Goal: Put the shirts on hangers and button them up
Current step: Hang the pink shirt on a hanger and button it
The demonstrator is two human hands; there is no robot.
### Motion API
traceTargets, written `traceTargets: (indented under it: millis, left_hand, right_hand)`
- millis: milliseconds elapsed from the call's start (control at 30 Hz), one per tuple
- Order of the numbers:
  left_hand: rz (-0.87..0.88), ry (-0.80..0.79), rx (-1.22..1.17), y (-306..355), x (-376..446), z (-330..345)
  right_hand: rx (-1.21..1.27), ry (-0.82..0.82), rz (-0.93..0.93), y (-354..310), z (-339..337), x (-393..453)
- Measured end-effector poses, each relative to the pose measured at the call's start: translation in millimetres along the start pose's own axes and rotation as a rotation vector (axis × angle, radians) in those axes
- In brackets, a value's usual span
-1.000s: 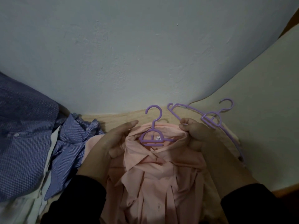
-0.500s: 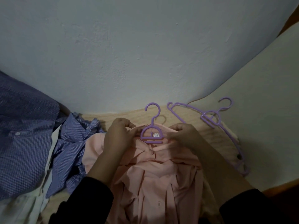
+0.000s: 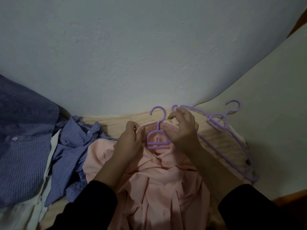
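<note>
pale wall [image 3: 132, 55], beige bedding [image 3: 274, 113]

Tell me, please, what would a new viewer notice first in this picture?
First comes the pink shirt at bottom centre, with a purple hanger in its collar, the hook pointing to the wall. The left hand pinches the collar beside the hanger, and the right hand rests on the collar's other side. Blue shirts lie heaped to the left, and spare hangers lie to the right.
</note>
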State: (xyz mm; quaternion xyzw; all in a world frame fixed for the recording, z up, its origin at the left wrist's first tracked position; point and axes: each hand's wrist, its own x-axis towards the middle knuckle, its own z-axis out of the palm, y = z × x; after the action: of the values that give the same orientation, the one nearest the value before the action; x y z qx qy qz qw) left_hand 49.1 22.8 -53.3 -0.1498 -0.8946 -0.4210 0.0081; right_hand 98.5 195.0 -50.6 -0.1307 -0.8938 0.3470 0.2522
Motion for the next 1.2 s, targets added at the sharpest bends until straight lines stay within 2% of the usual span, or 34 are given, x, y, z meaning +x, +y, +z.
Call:
traceTargets:
  millis: [67,133,233,367,533,667,767,867,1000,1200]
  left_hand:
    - [0.016,0.025,-0.005,2,-2,-1]
    - [0.036,0.049,-0.014,5,-5,-3]
    - [0.105,0.113,-0.048,18,-11,-16]
    - [0.239,0.225,-0.053,56,-14,-55]
    - [0.413,0.36,-0.017,131,-16,-123]
    - [0.623,0.387,0.07,196,-32,-172]
    - [0.849,0.462,0.164,236,-46,-202]
    - [0.983,0.565,0.281,270,-55,-229]
    - [1.067,0.708,0.318,313,-68,-264]
    - [1.035,0.66,0.266,334,-76,-311]
  right_hand:
    - [-0.122,-0.047,-0.064,-4,2,2]
    - [-0.293,-0.174,-0.067,-6,-1,6]
    - [-0.337,-0.229,-0.051,-18,-14,11]
    - [-0.181,-0.063,-0.129,-67,-58,20]
    - [0.111,0.061,-0.184,-155,-140,36]
    - [0.132,0.178,-0.28,-224,-205,35]
    - [0.138,0.243,-0.33,-267,-249,28]
    - [0.195,0.297,-0.333,-298,-285,22]
    - [0.264,0.309,-0.361,-333,-323,10]
    - [0.368,0.206,-0.394,-352,-371,-5]
